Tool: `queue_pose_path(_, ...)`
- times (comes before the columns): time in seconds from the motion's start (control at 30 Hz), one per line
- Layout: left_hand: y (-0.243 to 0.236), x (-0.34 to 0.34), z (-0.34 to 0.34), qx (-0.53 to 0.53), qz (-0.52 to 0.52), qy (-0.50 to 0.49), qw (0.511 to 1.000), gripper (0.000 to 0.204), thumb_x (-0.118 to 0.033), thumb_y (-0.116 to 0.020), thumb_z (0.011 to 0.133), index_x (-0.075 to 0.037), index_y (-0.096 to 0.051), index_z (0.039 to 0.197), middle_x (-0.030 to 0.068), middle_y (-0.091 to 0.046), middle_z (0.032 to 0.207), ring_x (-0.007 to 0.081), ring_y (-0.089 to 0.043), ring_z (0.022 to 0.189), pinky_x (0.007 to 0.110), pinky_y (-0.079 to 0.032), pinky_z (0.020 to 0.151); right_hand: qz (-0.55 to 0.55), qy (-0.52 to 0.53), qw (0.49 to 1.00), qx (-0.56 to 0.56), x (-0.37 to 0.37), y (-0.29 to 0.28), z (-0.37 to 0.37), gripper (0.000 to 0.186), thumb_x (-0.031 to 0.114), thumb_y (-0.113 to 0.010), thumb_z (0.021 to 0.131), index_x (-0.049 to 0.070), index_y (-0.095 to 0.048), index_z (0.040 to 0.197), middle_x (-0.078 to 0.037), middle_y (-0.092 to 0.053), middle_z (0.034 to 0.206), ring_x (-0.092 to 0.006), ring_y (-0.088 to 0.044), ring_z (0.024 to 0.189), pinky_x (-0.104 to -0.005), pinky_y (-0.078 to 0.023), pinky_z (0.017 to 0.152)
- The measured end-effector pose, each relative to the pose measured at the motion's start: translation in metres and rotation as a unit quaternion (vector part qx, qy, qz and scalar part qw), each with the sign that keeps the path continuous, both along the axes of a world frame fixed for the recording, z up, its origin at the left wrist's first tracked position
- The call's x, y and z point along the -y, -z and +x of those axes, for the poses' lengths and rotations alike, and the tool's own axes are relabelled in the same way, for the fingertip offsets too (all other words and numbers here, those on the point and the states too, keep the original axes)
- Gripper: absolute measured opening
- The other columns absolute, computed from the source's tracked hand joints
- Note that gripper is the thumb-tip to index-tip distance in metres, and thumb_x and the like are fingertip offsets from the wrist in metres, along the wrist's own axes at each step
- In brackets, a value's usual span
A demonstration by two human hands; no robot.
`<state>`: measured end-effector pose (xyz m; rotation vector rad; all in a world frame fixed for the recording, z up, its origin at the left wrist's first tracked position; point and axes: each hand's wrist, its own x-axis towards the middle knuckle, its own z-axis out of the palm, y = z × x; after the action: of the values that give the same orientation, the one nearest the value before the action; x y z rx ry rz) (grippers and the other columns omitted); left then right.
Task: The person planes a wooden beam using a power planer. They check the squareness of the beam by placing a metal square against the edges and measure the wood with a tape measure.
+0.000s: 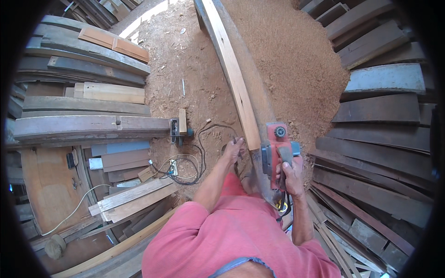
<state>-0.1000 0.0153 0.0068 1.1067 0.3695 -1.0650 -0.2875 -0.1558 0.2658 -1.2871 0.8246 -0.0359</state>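
Note:
My right hand (292, 175) wraps round the rear handle of a red electric planer (276, 139). The planer is over the near part of the long narrow bench (250, 60), just right of the pale wooden beam's near end. That beam (234, 81) stretches away from me along the bench, with a few dark knots in its face. Left of the beam's end, my left hand (233, 149) is closed, with the dark power cord (218, 125) running to its fingers. Part of the cord is hidden by the hand.
Sawdust and shavings (301, 60) cover the ground, heaped right of the bench. Stacked boards (83, 106) line the left, and more dark planks (380, 109) the right. A vise (178, 130) stands at left, above coiled cables (190, 167) on the ground.

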Motion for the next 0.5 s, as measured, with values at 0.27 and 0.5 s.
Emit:
queue_pose_path(0.27,-0.006,0.013,-0.007,0.054,0.028,0.041,0.997,0.043,-0.026,-0.064,0.101,-0.006,-0.059,0.139,0.0048,-0.069,0.114,0.0163,-0.065,0.095,0.03,-0.053,0.079,0.029,-0.049,0.998,-0.028,-0.042,0.019,0.0,0.036,0.037,-0.062,0.094,0.001,-0.058,0.098,-0.001,-0.058,0.069,-0.009,-0.056,0.058,-0.0275,-0.047,0.052)
queue_pose_path(0.5,0.034,-0.003,-0.005,0.071,-0.019,0.084,0.994,0.044,-0.026,-0.068,0.098,-0.003,-0.061,0.135,0.0069,-0.07,0.117,0.0157,-0.065,0.105,0.031,-0.053,0.083,-0.108,-0.092,0.99,0.019,-0.045,0.035,0.055,0.047,0.046,-0.061,0.096,-0.001,-0.06,0.097,-0.004,-0.059,0.065,-0.0124,-0.057,0.054,-0.031,-0.046,0.049)
